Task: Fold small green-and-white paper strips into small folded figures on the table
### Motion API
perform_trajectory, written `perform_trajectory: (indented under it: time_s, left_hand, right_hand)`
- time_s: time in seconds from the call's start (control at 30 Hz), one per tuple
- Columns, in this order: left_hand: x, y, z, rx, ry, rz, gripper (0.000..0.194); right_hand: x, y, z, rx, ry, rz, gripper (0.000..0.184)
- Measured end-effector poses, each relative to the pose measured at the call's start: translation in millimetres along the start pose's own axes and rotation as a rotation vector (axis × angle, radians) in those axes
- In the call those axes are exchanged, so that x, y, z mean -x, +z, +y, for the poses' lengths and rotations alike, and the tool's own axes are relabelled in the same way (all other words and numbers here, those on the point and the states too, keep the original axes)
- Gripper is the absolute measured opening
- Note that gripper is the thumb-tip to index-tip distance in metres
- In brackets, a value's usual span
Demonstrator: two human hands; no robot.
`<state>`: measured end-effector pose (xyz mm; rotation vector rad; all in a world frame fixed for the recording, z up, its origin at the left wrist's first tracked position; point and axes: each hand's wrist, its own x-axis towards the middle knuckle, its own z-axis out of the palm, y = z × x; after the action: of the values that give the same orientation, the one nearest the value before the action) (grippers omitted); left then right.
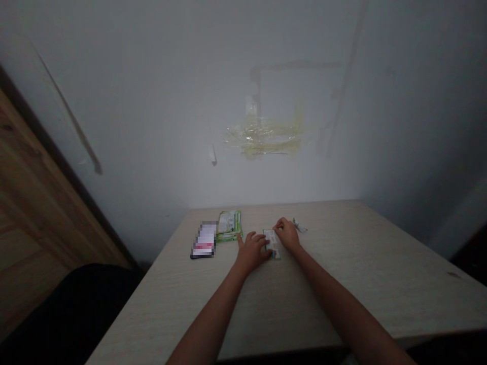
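Observation:
A small white-and-green printed packet lies flat on the table in front of me. My left hand rests at its left side with the fingers spread, some of the fingertips touching its edge. At the packet's upper right corner, the thumb and forefinger of my right hand are pinched together on it. Just beyond the right hand lies a small crumpled white-and-green piece. A stack of similar green-and-white packets sits to the left, past my left fingers.
A phone with a blurred-out screen lies left of the stack. The pale wooden table meets a wall with peeling tape. A dark rounded object and a wooden door stand at the left.

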<state>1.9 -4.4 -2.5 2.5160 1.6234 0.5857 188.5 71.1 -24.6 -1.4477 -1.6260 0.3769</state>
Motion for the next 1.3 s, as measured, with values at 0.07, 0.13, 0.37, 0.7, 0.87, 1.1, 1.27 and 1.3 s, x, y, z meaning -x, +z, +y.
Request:
perform_trajectory:
  time_s: [0.07, 0.13, 0.37, 0.7, 0.87, 1.1, 1.27, 1.3]
  left_hand:
    - [1, 0.2, -1, 0.001, -0.002, 0.005, 0.039]
    - [1, 0.7, -2, 0.011, -0.007, 0.018, 0.038]
    - [3, -0.9, -3, -0.023, -0.035, 0.074, 0.035]
    - [1, -1.5, -5, 0.003, -0.020, 0.045, 0.044]
    - [2, -4.2, -6, -0.007, 0.000, 0.035, 0.048]
    - [2, -4.6, -6, -0.034, 0.006, 0.007, 0.051]
    - [3, -3.7, -6, -0.018, 0.010, 0.016, 0.049]
    - [3, -3.6, -6, -0.020, 0.008, 0.013, 0.049]
  right_hand:
    - [0, -1, 1, -0.094, -0.010, 0.001, 0.010]
    - [1, -2, 3, -0.185, -0.023, 0.015, 0.013]
    - [6, -3, 4, -0.263, -0.013, -0.099, 0.018]
    - [32, -21, -1, -0.251, -0.044, -0.266, 0.019]
    - [44, -27, -4, -0.221, -0.045, -0.250, 0.017]
    - [46, -31, -17, -0.071, -0.112, -0.173, 0.008]
    - [38, -25, -18, -0.003, -0.144, -0.132, 0.006]
    - [36, -24, -17, 0.006, -0.143, -0.125, 0.006]
